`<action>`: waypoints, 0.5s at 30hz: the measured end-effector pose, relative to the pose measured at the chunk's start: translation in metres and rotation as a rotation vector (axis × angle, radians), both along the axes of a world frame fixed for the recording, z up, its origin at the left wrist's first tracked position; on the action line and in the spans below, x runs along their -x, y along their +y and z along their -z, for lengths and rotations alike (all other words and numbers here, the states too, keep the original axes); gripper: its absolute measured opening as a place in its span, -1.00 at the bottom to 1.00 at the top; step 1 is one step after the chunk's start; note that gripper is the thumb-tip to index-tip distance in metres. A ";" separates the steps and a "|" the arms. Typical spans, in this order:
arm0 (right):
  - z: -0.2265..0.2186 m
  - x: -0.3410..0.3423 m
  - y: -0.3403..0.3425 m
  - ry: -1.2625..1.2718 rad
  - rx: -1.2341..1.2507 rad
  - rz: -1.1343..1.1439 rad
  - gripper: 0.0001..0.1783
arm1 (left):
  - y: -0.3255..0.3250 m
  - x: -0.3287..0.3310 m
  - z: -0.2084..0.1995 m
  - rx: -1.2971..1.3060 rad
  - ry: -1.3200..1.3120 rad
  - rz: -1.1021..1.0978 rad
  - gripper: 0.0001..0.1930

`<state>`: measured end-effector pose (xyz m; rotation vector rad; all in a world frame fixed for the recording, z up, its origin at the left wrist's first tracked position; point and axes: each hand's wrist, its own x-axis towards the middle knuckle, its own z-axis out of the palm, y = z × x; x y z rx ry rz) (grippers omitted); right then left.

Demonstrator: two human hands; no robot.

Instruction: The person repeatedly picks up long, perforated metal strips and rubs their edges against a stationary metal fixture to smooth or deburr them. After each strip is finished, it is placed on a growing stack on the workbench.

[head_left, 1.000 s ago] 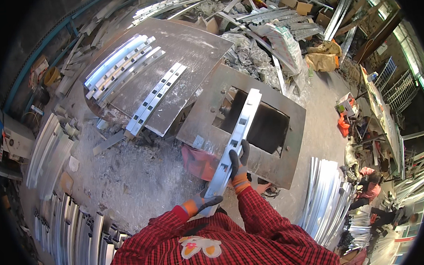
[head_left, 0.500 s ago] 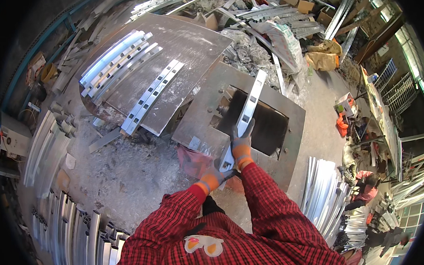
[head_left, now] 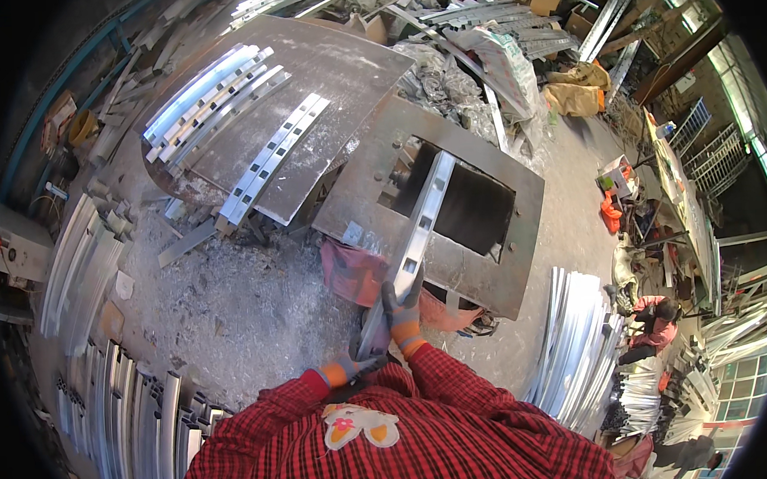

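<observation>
Both my hands grip one long silver metal bar [head_left: 424, 213] with square holes cut along its face. In a grey and orange glove, my right hand [head_left: 405, 310] is wrapped round the bar's lower part. Closer to my body, my left hand [head_left: 352, 365], gloved alike, closes on the near end. The bar's far end reaches over the dark rectangular opening of a steel work table [head_left: 521, 224]. To the left, two similar bars [head_left: 277, 158] lie side by side on a brown board [head_left: 331, 60]. Several more bars [head_left: 207, 97] are stacked at that board's far left.
Bundles of metal profiles stand at the lower left [head_left: 133, 426] and right [head_left: 575, 342]. A pink cloth or bag [head_left: 351, 274] hangs by the table's near edge. Plastic sheeting [head_left: 444, 80] and scrap lie behind. Another person [head_left: 657, 325] crouches at the far right.
My hands have drawn the bar back toward my body and down to the left. Its far end has come nearer, and both hands still hold it.
</observation>
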<state>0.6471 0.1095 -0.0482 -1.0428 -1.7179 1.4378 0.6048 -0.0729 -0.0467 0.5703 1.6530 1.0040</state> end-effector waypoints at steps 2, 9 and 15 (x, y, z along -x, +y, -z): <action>0.005 -0.004 0.022 0.115 0.031 -0.021 -0.15 | 0.012 0.029 -0.004 0.029 -0.274 0.107 -0.18; -0.024 0.008 0.093 0.473 0.835 -0.169 -0.43 | 0.089 0.045 -0.070 -0.128 -0.746 0.020 -0.30; -0.029 0.040 0.181 -0.429 -0.533 0.073 -0.26 | 0.177 0.072 -0.015 -0.102 -0.133 -0.071 -0.25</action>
